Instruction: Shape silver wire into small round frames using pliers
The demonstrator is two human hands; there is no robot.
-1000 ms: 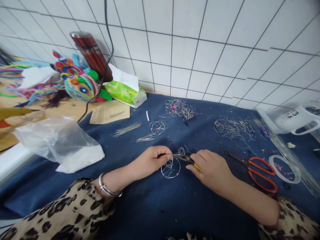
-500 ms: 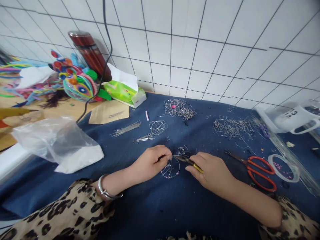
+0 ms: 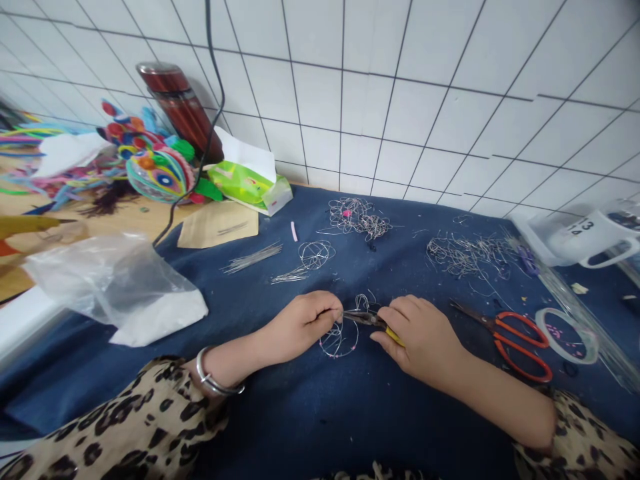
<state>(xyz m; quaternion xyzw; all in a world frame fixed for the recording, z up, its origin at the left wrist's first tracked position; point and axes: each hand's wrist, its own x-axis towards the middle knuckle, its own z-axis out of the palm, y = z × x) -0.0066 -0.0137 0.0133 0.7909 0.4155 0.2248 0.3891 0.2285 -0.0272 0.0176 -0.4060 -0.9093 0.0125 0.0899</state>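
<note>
My left hand (image 3: 306, 321) is closed in a pinch on a round wire frame (image 3: 340, 341) strung with small pink beads, which lies on the blue cloth (image 3: 320, 413). My right hand (image 3: 423, 333) grips yellow-handled pliers (image 3: 373, 320) whose jaws point left and meet the wire at my left fingertips. A silver bangle (image 3: 213, 380) sits on my left wrist.
Orange scissors (image 3: 515, 340) lie right of my hand beside a tape roll (image 3: 567, 337). Wire tangles (image 3: 360, 219) and straight wire bundles (image 3: 253, 258) lie farther back. A clear plastic bag (image 3: 115, 287), tissue pack (image 3: 247, 183), red flask (image 3: 180, 107), colourful craft items (image 3: 150, 167) and a plastic container (image 3: 590, 237) surround the cloth.
Both hands have stayed nearly still; the pliers and wire frame have shifted only slightly at the point where they meet.
</note>
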